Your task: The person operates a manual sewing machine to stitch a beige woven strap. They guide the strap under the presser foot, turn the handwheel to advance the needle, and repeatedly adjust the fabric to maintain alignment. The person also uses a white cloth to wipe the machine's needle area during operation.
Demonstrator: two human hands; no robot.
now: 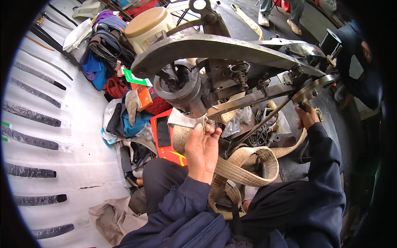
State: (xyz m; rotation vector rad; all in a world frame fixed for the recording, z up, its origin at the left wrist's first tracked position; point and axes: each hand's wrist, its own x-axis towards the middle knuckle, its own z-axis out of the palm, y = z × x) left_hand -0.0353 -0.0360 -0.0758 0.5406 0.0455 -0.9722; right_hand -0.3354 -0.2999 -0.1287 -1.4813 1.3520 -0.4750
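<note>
A dark metal hand-cranked sewing machine (215,46), of the kind cobblers use, stands before me. My left hand (200,151) is closed, palm up, below its round head (182,93), the fingertips pinching the edge of a beige woven webbing strap (180,138). Part of the strap bends beside that hand, and a long loop of webbing (258,165) hangs over my legs and out to the right. My right hand (308,116) is wrapped round the handle at the crank wheel (313,89). The needle and the stitching spot are hidden.
On the left, plastic-wrapped dark straps (33,112) lie on a white sheet. Bags and clothes (105,45), a beige stool (147,25) and a phone (163,132) on a red box sit nearby. A thread spool (330,42) tops the machine. Other people stand or sit beyond.
</note>
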